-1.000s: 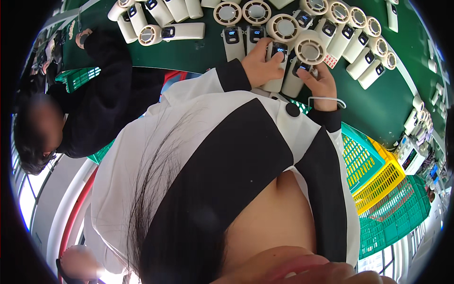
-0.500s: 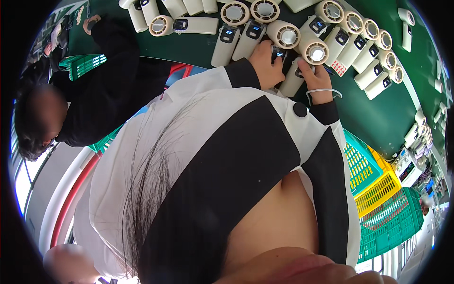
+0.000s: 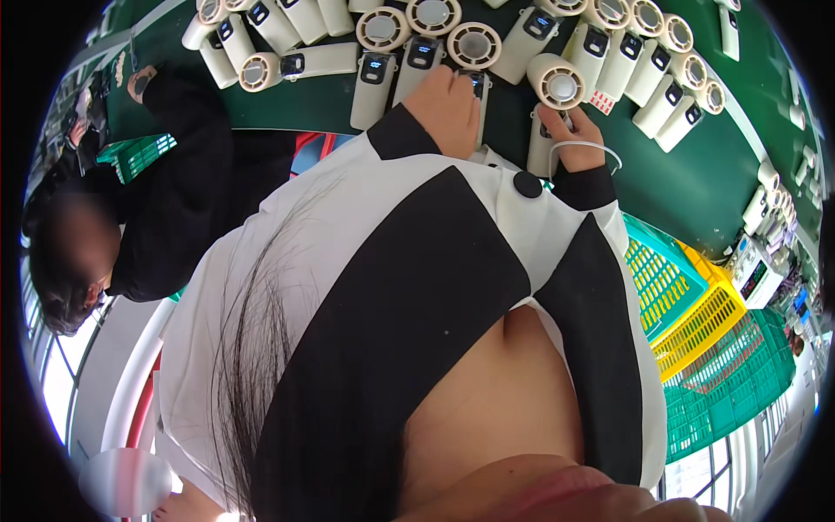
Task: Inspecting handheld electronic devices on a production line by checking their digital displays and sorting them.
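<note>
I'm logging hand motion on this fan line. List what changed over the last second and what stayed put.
The left hand slid slightly off the dark-screened handle of a cream handheld fan it covered, though it is still on it. The right hand kept its grip on the round-headed cream fan, closing around the handle. Nothing was let go. The rows of cream fans on the green table stayed as they were.

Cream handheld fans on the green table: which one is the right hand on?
The fan standing apart from the rows, round grille at top, its handle under the right hand. The left hand rests on a neighbouring fan.
</note>
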Available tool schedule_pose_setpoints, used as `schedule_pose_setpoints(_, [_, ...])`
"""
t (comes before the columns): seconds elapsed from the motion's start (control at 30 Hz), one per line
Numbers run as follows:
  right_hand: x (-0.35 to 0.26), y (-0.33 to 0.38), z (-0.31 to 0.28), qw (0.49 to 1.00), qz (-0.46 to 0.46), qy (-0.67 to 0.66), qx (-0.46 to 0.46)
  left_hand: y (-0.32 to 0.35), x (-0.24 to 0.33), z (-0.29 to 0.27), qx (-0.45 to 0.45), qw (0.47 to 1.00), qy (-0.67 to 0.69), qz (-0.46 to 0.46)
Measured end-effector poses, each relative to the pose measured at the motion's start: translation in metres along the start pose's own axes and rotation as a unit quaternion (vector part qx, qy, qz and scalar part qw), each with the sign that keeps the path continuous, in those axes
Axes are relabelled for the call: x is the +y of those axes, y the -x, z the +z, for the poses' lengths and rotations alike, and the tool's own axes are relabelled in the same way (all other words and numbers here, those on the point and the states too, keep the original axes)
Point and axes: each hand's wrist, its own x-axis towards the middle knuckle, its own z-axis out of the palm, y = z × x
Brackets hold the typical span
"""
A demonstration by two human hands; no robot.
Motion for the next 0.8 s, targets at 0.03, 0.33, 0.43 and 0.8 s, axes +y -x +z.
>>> schedule_pose_setpoints(0.03, [0.001,0.002,-0.003,1.0,-0.001,0.007,0.0,-0.006,0.001,-0.003,-0.116,0.991,-0.047,0.036])
schedule_pose_setpoints(0.33, [0.02,0.021,-0.053,0.97,-0.049,-0.19,0.14,-0.033,0.041,0.047,0.096,0.927,-0.224,0.284])
schedule_pose_setpoints(0.43, [0.025,0.03,-0.076,0.929,-0.063,-0.209,0.297,-0.032,0.046,0.047,-0.005,0.928,-0.228,0.294])
schedule_pose_setpoints(0.8, [0.076,-0.036,-0.2,0.924,0.075,-0.018,0.376,-0.051,0.058,0.047,-0.074,0.954,-0.111,0.267])
